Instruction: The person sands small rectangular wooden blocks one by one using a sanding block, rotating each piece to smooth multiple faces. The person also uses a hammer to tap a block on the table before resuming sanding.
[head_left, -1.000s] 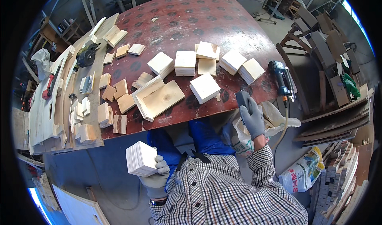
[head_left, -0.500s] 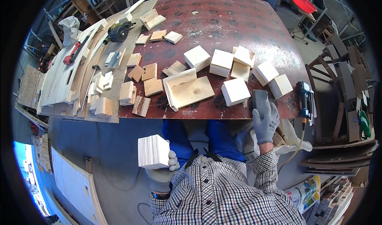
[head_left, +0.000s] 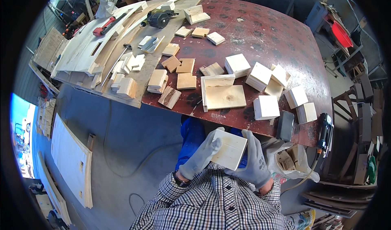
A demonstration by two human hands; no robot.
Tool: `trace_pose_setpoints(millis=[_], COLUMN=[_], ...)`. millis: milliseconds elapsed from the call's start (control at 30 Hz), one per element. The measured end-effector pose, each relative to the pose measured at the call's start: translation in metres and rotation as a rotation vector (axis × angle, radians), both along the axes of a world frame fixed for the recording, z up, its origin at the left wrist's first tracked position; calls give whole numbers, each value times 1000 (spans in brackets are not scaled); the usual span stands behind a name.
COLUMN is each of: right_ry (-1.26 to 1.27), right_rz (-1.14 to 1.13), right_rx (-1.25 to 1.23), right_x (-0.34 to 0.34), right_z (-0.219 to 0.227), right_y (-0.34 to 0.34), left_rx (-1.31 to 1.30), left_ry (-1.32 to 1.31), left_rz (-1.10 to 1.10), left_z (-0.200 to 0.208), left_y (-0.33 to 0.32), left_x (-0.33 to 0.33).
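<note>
Workshop clutter filled the scene: a dark red table [head_left: 260,30] ran across the far half, with pale plywood boards [head_left: 93,51] overhanging its left end. Near its front edge lay an L-shaped wooden corner piece [head_left: 222,93], and cube-like wooden blocks [head_left: 266,106] were scattered to its right, seemingly kept within reach. A dark sanding block [head_left: 285,125] sat at the near right edge, beside a power tool [head_left: 324,133] at the corner.

Below the table edge, close to the checked shirt [head_left: 216,201], both gloved hands held one block [head_left: 229,149]. The left hand [head_left: 202,154] curled its fingers over the block's left side; the right hand [head_left: 252,158] cupped it from the right and beneath, fingers closed against the wood. That two-sided grip probably kept it steady for inspection.

A white bag [head_left: 291,161] of offcuts hung near right. No labels were legible.
</note>
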State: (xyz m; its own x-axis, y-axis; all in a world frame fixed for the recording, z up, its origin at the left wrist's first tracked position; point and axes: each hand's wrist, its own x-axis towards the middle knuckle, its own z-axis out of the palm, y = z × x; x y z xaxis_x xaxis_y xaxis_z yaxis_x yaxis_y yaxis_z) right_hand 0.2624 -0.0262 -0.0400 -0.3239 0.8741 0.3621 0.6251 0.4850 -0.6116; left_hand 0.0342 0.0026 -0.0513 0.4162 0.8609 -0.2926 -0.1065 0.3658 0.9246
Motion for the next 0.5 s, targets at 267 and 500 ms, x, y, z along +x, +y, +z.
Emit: trace_pose_setpoints(millis=[267, 500], right_ry=[175, -371], right_rz=[-311, -981], right_rx=[-134, -60], right_x=[51, 167], right_z=[-5, 18], right_y=[-35, -98], left_rx=[-127, -79], left_ry=[-159, -109], left_rz=[-275, 393], left_z=[1, -35], left_y=[12, -5], left_x=[7, -70])
